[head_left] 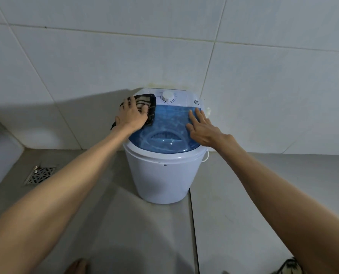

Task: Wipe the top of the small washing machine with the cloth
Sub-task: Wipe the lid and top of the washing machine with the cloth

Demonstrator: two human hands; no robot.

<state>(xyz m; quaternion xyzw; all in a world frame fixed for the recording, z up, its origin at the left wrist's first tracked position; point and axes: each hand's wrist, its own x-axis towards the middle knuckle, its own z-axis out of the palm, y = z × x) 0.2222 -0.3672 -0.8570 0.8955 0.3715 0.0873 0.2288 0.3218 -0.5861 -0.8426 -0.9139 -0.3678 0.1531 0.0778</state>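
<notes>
A small white washing machine (162, 175) stands on the floor against the tiled wall. It has a translucent blue lid (170, 123) and a white dial (167, 96) on its back panel. A dark cloth with beige stripes (149, 104) lies on the lid's back left corner. My left hand (132, 115) presses flat on the cloth, fingers spread. My right hand (202, 127) rests flat on the right side of the blue lid with nothing in it.
A metal floor drain (40, 175) sits in the grey floor at the left. White wall tiles (263, 86) rise close behind the machine. A white handle loop (206, 156) hangs on the machine's right side. A bare foot (75, 266) shows at the bottom edge.
</notes>
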